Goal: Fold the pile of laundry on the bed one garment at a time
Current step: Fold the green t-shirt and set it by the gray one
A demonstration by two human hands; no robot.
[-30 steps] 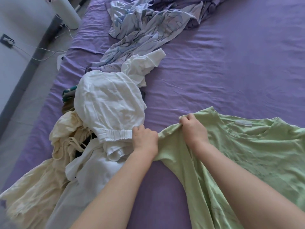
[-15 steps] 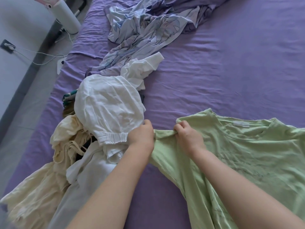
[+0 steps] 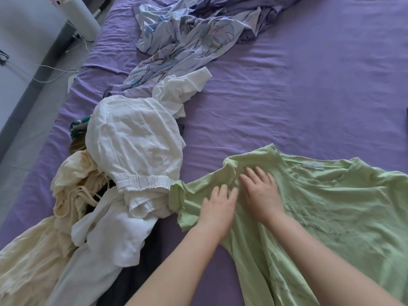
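Note:
A light green T-shirt (image 3: 331, 208) lies spread on the purple bed sheet (image 3: 287, 85), collar toward the far side, its left sleeve (image 3: 178, 195) stretched out toward the pile. My left hand (image 3: 217, 206) rests flat on the sleeve and shoulder area, fingers apart. My right hand (image 3: 260, 191) lies flat beside it on the shoulder, fingers spread. Neither hand grips the cloth. To the left sits the laundry pile (image 3: 132, 146), with a white gathered garment on top, cream garments (image 3: 44, 250) below it and other white pieces.
A pale blue floral sheet (image 3: 187, 36) lies crumpled at the far side of the bed. A white cylindrical appliance (image 3: 81, 16) and cables stand on the floor to the left, past the bed's left edge. A dark cloth (image 3: 136, 272) peeks from under the pile.
Both hands have let go of the pinched sleeve edge and now lie flat on the green T-shirt. The sleeve has been pulled out to the left and lies spread.

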